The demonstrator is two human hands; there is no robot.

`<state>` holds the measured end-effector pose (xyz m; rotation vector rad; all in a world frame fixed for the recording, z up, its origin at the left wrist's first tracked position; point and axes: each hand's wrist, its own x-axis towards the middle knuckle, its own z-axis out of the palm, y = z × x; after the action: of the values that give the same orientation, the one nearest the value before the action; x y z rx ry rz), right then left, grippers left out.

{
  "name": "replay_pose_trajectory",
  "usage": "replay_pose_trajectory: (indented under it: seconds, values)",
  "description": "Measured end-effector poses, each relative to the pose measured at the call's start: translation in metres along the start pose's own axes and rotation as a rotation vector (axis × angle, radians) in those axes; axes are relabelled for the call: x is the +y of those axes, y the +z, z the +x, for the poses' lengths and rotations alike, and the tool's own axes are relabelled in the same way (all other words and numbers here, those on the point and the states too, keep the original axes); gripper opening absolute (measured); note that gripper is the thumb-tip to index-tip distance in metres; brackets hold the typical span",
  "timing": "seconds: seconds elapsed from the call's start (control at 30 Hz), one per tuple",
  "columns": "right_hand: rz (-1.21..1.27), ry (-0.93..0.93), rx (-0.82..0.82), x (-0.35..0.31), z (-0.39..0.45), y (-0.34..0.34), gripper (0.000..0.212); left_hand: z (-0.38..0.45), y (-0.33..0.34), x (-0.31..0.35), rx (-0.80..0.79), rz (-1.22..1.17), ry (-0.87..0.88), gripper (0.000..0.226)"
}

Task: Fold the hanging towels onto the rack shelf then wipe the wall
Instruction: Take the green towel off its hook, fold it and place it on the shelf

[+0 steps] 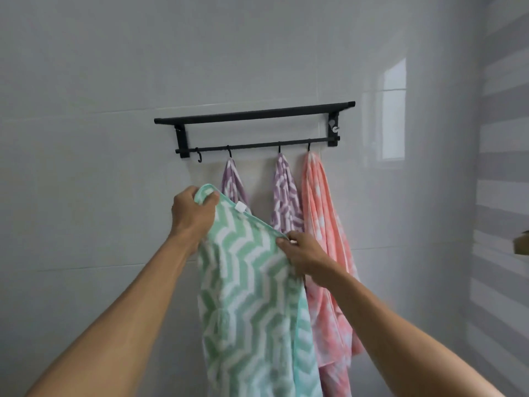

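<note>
A black wall rack [254, 113] has a top shelf bar and a lower rail with hooks. Its leftmost hook [199, 157] is bare. Two purple zigzag towels hang from the middle hooks, one [233, 181] on the left and one [284, 193] on the right. A pink towel [326, 239] hangs from the right hook. A green and white zigzag towel [249, 296] is off the rack, below and in front of it. My left hand [193, 213] grips its top left corner. My right hand [303, 253] pinches its top edge further right. The rest of the towel hangs down between my forearms.
The grey tiled wall [86, 138] runs behind the rack. A side wall with pale horizontal stripes [501, 196] meets it on the right. A small brownish object [522, 242] pokes in at the right edge.
</note>
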<state>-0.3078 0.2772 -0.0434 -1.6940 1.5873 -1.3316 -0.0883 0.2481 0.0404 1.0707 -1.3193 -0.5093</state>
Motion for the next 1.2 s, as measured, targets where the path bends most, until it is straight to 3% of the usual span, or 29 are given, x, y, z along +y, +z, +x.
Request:
replay_pose_trajectory:
  seconds: [0.13, 0.23, 0.33, 0.43, 0.63, 0.7, 0.77, 0.83, 0.93, 1.0, 1.1, 1.2]
  values:
    - [0.128, -0.113, 0.049, -0.039, 0.002, 0.011, 0.022, -0.018, -0.009, -0.016, -0.4, 0.074, 0.014, 0.055]
    - [0.105, -0.185, 0.006, -0.07, 0.006, 0.021, 0.017, -0.026, -0.007, -0.02, -0.687, 0.018, -0.008, 0.041]
    - [0.132, -0.199, 0.062, -0.081, 0.011, 0.023, 0.025, -0.017, -0.008, -0.015, -0.579, 0.057, 0.021, 0.021]
    - [0.192, -0.165, 0.025, -0.067, 0.006, 0.022, 0.024, -0.003, -0.013, -0.005, -0.373, 0.045, 0.051, 0.018]
    - [-0.322, -0.044, 0.042, -0.006, -0.003, 0.024, 0.005, 0.014, -0.021, 0.001, -0.077, -0.038, 0.003, 0.018]
    - [-0.251, -0.012, 0.135, 0.006, -0.004, 0.019, 0.008, 0.023, -0.03, -0.008, -0.002, 0.107, -0.006, 0.017]
    - [-0.059, -0.002, 0.229, 0.006, -0.002, 0.012, 0.018, 0.025, -0.036, -0.018, -0.06, 0.318, 0.014, 0.017]
    - [0.015, -0.042, 0.239, -0.006, 0.007, 0.007, 0.03, 0.015, -0.032, -0.022, -0.238, 0.363, 0.054, 0.035]
    - [0.067, -0.131, 0.139, -0.037, 0.016, 0.011, 0.035, -0.011, -0.008, -0.02, -0.564, 0.182, 0.077, 0.068]
    - [0.037, -0.16, 0.065, -0.054, 0.023, 0.015, 0.029, -0.019, 0.013, -0.021, -0.697, 0.049, 0.08, 0.061]
    - [0.042, -0.175, 0.076, -0.061, 0.035, 0.013, 0.032, -0.012, 0.032, -0.023, -0.65, 0.035, 0.094, 0.01]
    - [0.003, -0.193, 0.093, -0.053, 0.036, 0.001, 0.027, 0.003, 0.03, -0.022, -0.474, 0.154, 0.08, 0.029]
